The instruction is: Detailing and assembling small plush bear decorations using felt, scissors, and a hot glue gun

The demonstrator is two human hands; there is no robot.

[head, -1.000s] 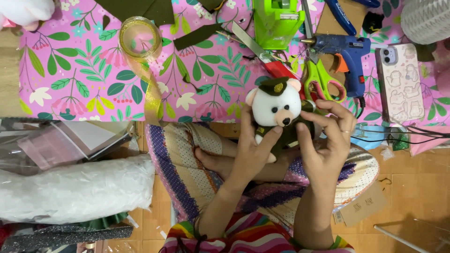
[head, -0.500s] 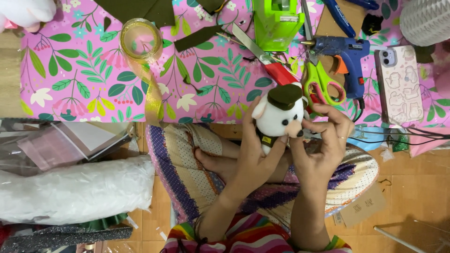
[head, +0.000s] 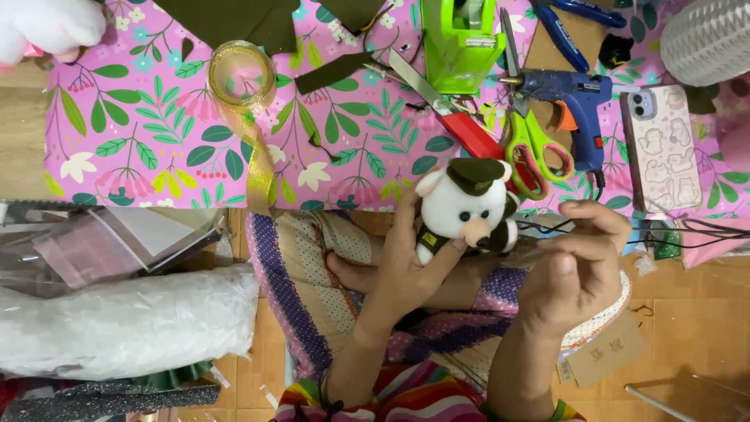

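My left hand (head: pixel 406 266) grips the small white teddy bear (head: pixel 462 211) over my lap, just off the floral mat's (head: pixel 141 133) near edge; my right hand (head: pixel 574 266) pinches narrow beside it, seemingly holding nothing. Best steady the bear and work slowly.

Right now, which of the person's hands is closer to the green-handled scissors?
The right hand. It sits just below the scissors, slightly to their right, not touching them. The left hand is farther away, lower left, holding the small white teddy bear.
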